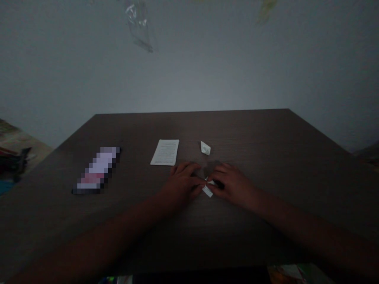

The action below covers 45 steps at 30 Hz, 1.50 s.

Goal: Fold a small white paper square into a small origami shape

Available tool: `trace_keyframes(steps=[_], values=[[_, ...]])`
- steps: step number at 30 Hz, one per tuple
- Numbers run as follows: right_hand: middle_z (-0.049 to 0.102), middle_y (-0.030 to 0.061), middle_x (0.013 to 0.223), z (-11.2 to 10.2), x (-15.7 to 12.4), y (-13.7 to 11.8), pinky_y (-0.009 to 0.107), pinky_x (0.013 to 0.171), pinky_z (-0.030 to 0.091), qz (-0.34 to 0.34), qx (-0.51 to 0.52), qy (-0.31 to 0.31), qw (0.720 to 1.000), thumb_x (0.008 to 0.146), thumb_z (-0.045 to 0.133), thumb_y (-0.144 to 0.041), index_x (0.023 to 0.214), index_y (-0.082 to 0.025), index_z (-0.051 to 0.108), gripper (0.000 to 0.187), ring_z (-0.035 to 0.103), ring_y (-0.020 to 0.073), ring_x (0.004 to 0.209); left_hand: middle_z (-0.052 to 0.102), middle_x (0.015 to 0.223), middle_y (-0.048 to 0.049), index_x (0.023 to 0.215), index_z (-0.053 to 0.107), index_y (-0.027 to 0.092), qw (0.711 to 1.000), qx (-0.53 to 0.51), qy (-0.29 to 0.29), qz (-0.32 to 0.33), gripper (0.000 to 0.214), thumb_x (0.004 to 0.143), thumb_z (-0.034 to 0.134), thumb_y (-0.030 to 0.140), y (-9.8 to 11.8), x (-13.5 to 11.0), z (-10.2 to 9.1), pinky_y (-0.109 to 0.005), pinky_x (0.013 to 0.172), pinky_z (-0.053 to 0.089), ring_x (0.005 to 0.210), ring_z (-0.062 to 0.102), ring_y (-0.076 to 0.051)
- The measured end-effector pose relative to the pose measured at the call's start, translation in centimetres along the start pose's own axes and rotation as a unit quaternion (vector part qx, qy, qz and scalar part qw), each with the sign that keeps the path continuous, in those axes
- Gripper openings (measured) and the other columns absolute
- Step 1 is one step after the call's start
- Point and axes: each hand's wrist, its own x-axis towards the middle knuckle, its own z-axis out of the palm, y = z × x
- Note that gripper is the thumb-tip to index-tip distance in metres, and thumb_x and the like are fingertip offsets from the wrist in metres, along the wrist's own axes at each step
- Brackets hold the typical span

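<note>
Both hands meet over a small folded piece of printed paper [207,191] at the middle of the dark table. My left hand [185,182] pinches its left side between thumb and fingers. From the other side my right hand [229,182] grips the same paper, its fingertips almost touching those of the left. Part of the paper is hidden under the fingers. Just beyond the hands stands another small folded paper piece [205,148], apart from both. A flat stack of printed paper sheets [166,152] lies up and left of my left hand.
A phone with a blurred screen [99,169] lies on the left of the dark wooden table [245,134]. The table's back edge meets a pale wall [207,67], where a clear plastic bag [139,25] hangs. Colourful items show below the front edge.
</note>
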Motion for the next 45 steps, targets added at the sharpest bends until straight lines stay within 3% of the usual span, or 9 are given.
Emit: trace_keyframes(steps=[5, 12, 14, 18, 22, 27, 34, 40, 45], values=[[0.083, 0.0108, 0.118, -0.8, -0.3, -0.8, 0.053, 0.106, 0.059, 0.012, 0.001, -0.023, 1.000, 0.102, 0.095, -0.037, 0.121, -0.023, 0.085, 0.025, 0.076, 0.0366, 0.120, 0.076, 0.165, -0.0083, 0.119, 0.097, 0.034, 1.000, -0.001, 0.019, -0.013, 0.020, 0.116, 0.079, 0.026, -0.1, 0.4, 0.7, -0.066, 0.129, 0.056, 0.155, 0.064, -0.041], [0.082, 0.0151, 0.129, -1.5, -0.8, -1.4, 0.060, 0.114, 0.059, -0.002, 0.003, -0.035, 0.999, 0.096, 0.103, -0.047, 0.133, -0.021, 0.085, 0.049, 0.075, 0.0409, 0.128, 0.073, 0.170, -0.0093, 0.126, 0.096, 0.036, 0.999, -0.024, -0.025, -0.013, 0.021, 0.107, 0.092, 0.030, -0.9, 0.7, -0.1, -0.066, 0.130, 0.058, 0.156, 0.066, -0.040], [0.083, 0.0134, 0.127, -1.4, -0.9, -1.0, 0.057, 0.112, 0.059, -0.013, 0.017, -0.028, 0.999, 0.098, 0.102, -0.046, 0.133, -0.023, 0.086, 0.046, 0.075, 0.0384, 0.126, 0.071, 0.172, -0.0097, 0.130, 0.096, 0.036, 0.999, -0.029, -0.034, -0.002, 0.026, 0.105, 0.093, 0.031, -1.1, 0.6, -0.4, -0.066, 0.132, 0.056, 0.158, 0.066, -0.040], [0.084, 0.0092, 0.116, -0.7, -0.5, 0.2, 0.050, 0.105, 0.058, -0.017, 0.049, -0.007, 0.999, 0.114, 0.085, -0.032, 0.124, -0.026, 0.090, 0.013, 0.077, 0.0310, 0.117, 0.068, 0.175, -0.0112, 0.134, 0.095, 0.036, 0.998, -0.040, -0.043, 0.014, 0.032, 0.102, 0.096, 0.032, -1.3, 0.3, -0.9, -0.066, 0.133, 0.055, 0.161, 0.063, -0.041], [0.084, 0.0075, 0.111, 0.3, -0.2, 1.3, 0.044, 0.100, 0.057, -0.027, 0.068, 0.027, 0.997, 0.114, 0.081, -0.021, 0.119, -0.026, 0.090, 0.012, 0.078, 0.0270, 0.109, 0.066, 0.176, -0.0119, 0.138, 0.092, 0.031, 0.997, -0.029, -0.050, 0.045, 0.033, 0.105, 0.094, 0.032, -1.0, -0.2, -1.6, -0.064, 0.135, 0.051, 0.162, 0.061, -0.042], [0.083, 0.0053, 0.104, 0.8, -0.1, 1.2, 0.042, 0.096, 0.058, -0.022, 0.066, 0.059, 0.996, 0.111, 0.080, -0.018, 0.112, -0.025, 0.087, 0.010, 0.077, 0.0253, 0.103, 0.075, 0.161, -0.0108, 0.142, 0.089, 0.030, 0.988, -0.009, -0.039, 0.151, 0.030, 0.111, 0.086, 0.030, -0.7, -0.5, -1.6, -0.056, 0.131, 0.051, 0.151, 0.067, -0.035], [0.081, 0.0043, 0.104, 0.1, -0.8, 0.7, 0.042, 0.098, 0.053, -0.026, 0.070, 0.018, 0.997, 0.105, 0.083, -0.014, 0.114, -0.024, 0.086, 0.013, 0.074, 0.0244, 0.102, 0.080, 0.142, -0.0086, 0.149, 0.085, 0.028, 0.980, 0.031, -0.020, 0.196, 0.034, 0.116, 0.079, 0.027, -0.4, -0.9, -1.0, -0.051, 0.124, 0.052, 0.135, 0.072, -0.032], [0.080, 0.0042, 0.103, -0.2, -0.8, 0.4, 0.041, 0.096, 0.049, -0.004, 0.073, 0.002, 0.997, 0.103, 0.087, -0.014, 0.110, -0.024, 0.088, 0.012, 0.073, 0.0248, 0.102, 0.086, 0.133, -0.0038, 0.128, 0.090, 0.028, 0.983, -0.087, -0.029, 0.160, 0.019, 0.118, 0.075, 0.022, -1.8, 0.2, -0.1, -0.041, 0.119, 0.056, 0.127, 0.079, -0.025], [0.080, 0.0044, 0.105, -0.3, -0.6, 0.2, 0.040, 0.095, 0.050, 0.001, 0.085, -0.005, 0.996, 0.104, 0.086, -0.012, 0.111, -0.026, 0.091, 0.016, 0.073, 0.0230, 0.099, 0.088, 0.128, -0.0056, 0.124, 0.089, 0.025, 0.973, -0.203, -0.026, 0.103, 0.024, 0.120, 0.066, 0.019, -2.6, 0.9, 0.2, -0.038, 0.112, 0.063, 0.118, 0.082, -0.023]])
